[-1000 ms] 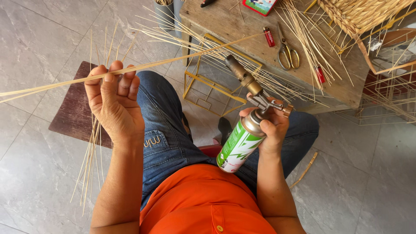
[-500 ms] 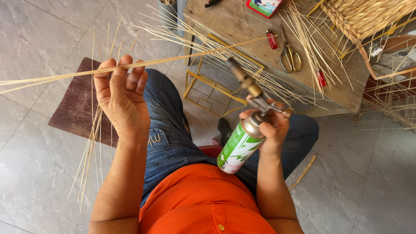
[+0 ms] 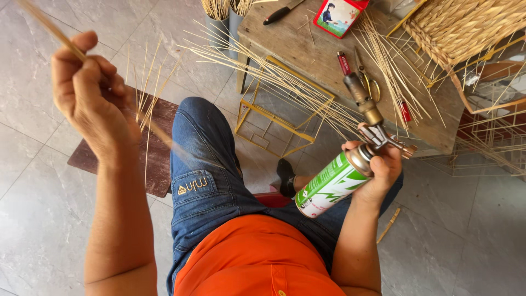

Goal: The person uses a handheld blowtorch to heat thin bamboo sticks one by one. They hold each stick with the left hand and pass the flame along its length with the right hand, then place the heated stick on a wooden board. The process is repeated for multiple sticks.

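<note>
Raised since the earlier frame: left hand [image 3: 93, 93], now lifted high at the left of the view with the forearm nearly upright, and the bamboo strip [image 3: 49, 28] in it swung from lying roughly level across the view to a steep slant running up past the top left corner (its lower length is blurred over the thigh).

Left hand: back of the hand toward the camera, fingers [image 3: 90, 74] curled together and clamped on the strip, thumb on top.

Right hand [image 3: 378, 167]: held at the right above the knee, elbow bent, fingers wrapped tight round the neck of a green and white gas canister [image 3: 329, 186]. Canister tilted, base toward the body; brass torch head [image 3: 364, 101] pointing up and away toward the table [image 3: 307, 49].

Strip and torch head: well apart.

On the table: loose bamboo slivers [image 3: 383, 60], scissors [image 3: 370, 82], red lighter [image 3: 343, 63], red box [image 3: 339, 13], woven basket [image 3: 466, 27].

Below, on the tiled floor [image 3: 33, 219]: yellow wire frame [image 3: 274, 118], dark wooden board [image 3: 153, 159].
</note>
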